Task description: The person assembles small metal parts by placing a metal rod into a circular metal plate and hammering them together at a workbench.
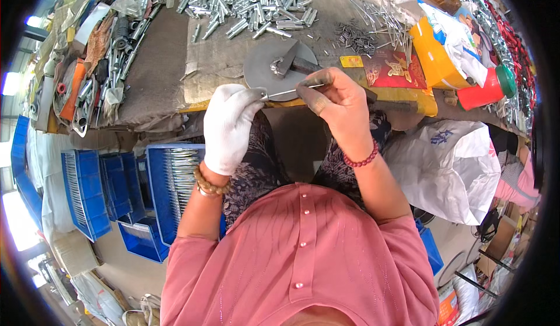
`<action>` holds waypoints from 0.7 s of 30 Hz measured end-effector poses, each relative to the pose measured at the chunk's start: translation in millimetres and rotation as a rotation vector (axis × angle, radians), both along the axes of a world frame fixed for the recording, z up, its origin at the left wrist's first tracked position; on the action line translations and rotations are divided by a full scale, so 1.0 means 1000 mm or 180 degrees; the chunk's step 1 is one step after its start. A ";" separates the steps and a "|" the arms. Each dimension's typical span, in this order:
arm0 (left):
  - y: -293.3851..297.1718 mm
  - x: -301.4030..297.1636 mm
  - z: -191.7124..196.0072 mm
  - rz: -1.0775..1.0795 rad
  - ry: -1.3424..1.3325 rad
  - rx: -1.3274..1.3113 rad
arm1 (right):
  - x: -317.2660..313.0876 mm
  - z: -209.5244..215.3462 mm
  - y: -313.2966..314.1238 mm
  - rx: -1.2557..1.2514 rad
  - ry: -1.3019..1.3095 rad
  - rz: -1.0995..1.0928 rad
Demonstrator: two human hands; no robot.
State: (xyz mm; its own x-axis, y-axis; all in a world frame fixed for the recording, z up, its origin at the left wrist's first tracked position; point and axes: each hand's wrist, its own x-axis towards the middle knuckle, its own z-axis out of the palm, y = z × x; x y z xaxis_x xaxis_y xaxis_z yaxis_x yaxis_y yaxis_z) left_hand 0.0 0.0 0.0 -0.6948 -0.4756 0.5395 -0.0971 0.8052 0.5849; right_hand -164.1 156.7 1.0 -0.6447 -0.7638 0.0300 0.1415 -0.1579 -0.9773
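Rod (282, 93), its long axis left-to-right, lies near the grey disc (261, 64), 1 end pinched in your left hand (228, 123), fingertips closed, the other in your right hand (343, 107), thumb and forefinger nearly closed.

The single view looks from the person's head, steeply downward and forward, through a wide fisheye lens. The pink shirt with round buttons (300, 244) is nearest to the camera and fills the lower middle. The white-gloved left hand (227, 127) and the right hand with a dark red bead bracelet (344, 113) appear around the centre, farther away. Beyond them, the brown cloth-covered table (154, 63) crosses the upper part. The field reaches sideways to the blue plastic bins (96, 200) and the white woven sack (443, 168).
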 end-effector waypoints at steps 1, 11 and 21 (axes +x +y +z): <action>-0.006 -0.004 0.000 -0.0111 -0.0053 -0.0092 | -0.007 0.009 0.000 0.0297 0.0951 -0.0114; -0.036 -0.019 -0.005 -0.0468 -0.0370 0.0089 | -0.029 0.011 -0.016 0.0989 0.4254 -0.0358; -0.040 -0.016 -0.005 -0.0384 -0.0541 0.0196 | -0.043 0.019 0.014 0.1493 0.4804 -0.0408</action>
State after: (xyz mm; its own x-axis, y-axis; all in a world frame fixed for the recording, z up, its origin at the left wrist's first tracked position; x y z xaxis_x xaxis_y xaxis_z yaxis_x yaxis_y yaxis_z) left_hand -15.7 -40.1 -4.7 -0.8272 -0.4119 0.3821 -0.1036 0.7802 0.6169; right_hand -207.2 170.3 20.1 -0.2999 -0.8342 0.4627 -0.9537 0.2517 -0.1645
